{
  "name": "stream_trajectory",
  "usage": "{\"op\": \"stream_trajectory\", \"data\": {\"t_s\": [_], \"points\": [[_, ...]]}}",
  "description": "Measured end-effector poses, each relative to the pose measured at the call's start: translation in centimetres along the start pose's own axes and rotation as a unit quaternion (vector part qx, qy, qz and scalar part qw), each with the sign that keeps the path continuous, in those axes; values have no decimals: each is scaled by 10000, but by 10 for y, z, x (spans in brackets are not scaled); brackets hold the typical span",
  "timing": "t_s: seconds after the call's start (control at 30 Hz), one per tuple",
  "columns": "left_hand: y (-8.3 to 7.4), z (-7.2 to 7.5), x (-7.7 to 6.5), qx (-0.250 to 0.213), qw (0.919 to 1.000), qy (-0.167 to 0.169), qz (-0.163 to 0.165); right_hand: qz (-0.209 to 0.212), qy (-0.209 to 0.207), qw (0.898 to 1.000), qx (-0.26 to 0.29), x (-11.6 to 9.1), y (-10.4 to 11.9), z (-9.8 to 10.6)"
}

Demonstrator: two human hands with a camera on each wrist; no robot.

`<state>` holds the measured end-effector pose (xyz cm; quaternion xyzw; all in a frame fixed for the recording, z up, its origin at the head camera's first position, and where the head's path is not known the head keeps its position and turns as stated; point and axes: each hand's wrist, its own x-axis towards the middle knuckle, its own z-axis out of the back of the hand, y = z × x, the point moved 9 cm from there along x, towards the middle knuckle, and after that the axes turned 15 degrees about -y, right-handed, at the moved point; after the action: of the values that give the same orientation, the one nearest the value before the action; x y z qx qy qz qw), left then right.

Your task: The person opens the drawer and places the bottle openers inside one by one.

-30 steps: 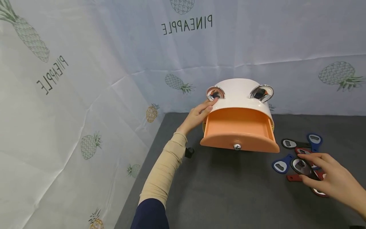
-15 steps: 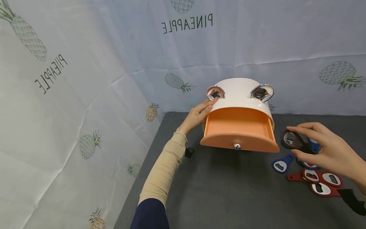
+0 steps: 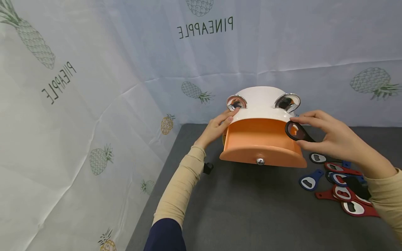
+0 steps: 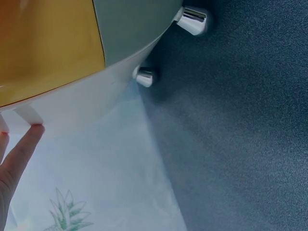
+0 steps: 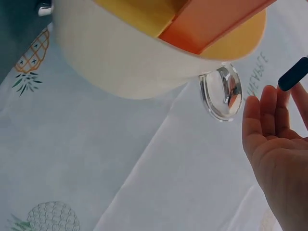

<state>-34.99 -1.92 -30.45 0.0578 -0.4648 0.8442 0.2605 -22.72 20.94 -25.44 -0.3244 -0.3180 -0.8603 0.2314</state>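
My right hand [image 3: 336, 137] pinched the black opener [image 3: 302, 133] near its ring, thumb below and fingertips above, with the handle angled toward four o'clock. With the chrome knob [image 3: 260, 161] as the dial's centre in the head view, the opener was at two o'clock, overlapping the right end of the orange drawer [image 3: 242, 153]; I could not tell its height above the side wall.

At ten o'clock, my left hand [image 3: 216, 128] rested on the white cabinet [image 3: 259, 101], fingers nearly straight, gripping nothing. I judged that light, even pressure there would steady the shell without tipping it.

The drawer stood pulled out, so the step in hand, bringing the opener over it, seemed to call for clearing the side wall first, then heading toward nine o'clock. I thought it wise to mind the right chrome eye [image 3: 288, 103], just off my fingertips at eleven o'clock, and to aim for the drawer's front, beyond the shell's overhang. The other openers [image 3: 347, 198] lay past three o'clock on the grey table [image 3: 251, 209].
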Motion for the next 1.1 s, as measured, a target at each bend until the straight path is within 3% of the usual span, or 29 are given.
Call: {"op": "stream_trajectory", "data": {"t_s": [0.27, 0.5, 0.57, 0.77, 0.87, 1.0, 1.1], "points": [[7, -4, 0, 42, 9999, 59, 72, 548, 59, 9971, 528, 26, 12, -18], [35, -12, 10, 110, 9998, -163, -12, 756, 430, 9941, 656, 35, 16, -42], [36, -12, 11, 141, 9997, -208, -74, 813, 484, 9936, 621, 36, 16, -46], [35, -10, 11, 107, 9994, -291, -155, 1260, 647, 9887, 495, 38, 28, -58], [21, -6, 6, 161, 9997, -184, -45, 1378, 866, 9856, 457, 37, 32, -65], [2, -2, -2, 222, 9997, -29, 105, 1256, 1258, 9830, 467, 34, 33, -77], [2, -2, -2, 200, 9997, -5, 122, 1067, 1568, 9807, 479, 32, 32, -86]]}}
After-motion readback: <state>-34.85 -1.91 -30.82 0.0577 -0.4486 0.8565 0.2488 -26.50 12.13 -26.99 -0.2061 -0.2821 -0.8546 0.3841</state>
